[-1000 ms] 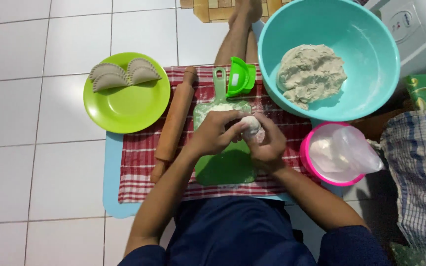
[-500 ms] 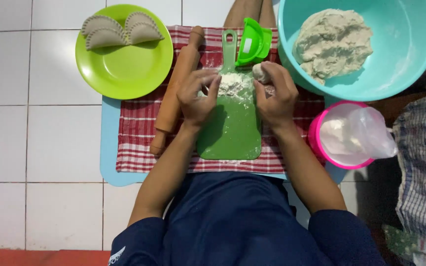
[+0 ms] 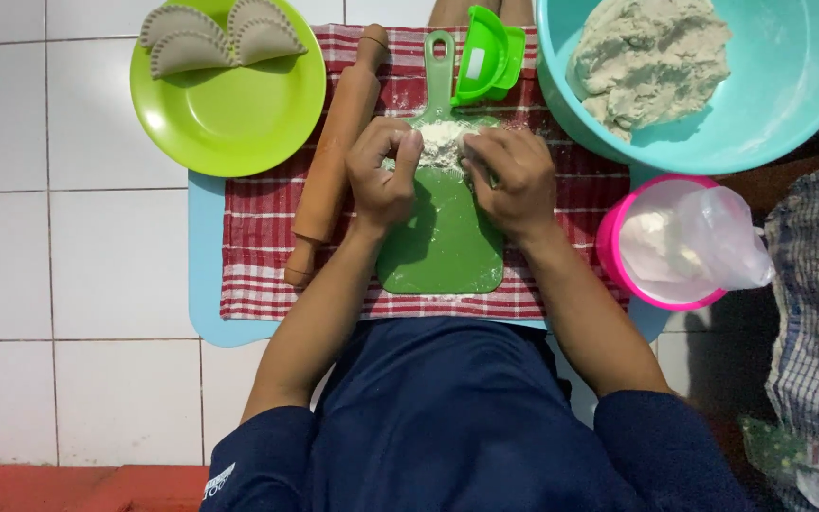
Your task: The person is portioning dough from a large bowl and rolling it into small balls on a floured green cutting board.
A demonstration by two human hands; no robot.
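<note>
Dough lump (image 3: 443, 144) btwn both hands' fingertips.

The green cutting board (image 3: 443, 237) is smooth plastic, dusted matt white with flour at its upper end, and the rolling pin (image 3: 334, 156) is plain matt wood. Under them lies a woven checked cloth (image 3: 263, 246) on glossy white floor tiles (image 3: 68, 256). The green plate (image 3: 229, 114) and turquoise bowl (image 3: 789, 85) are shiny plastic, the dough (image 3: 646, 62) rough and dull.

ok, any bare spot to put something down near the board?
Free: lower half of the green board, the checked cloth left of the rolling pin, front of the green plate. Crowded: board top, where both hands press dough.
</note>
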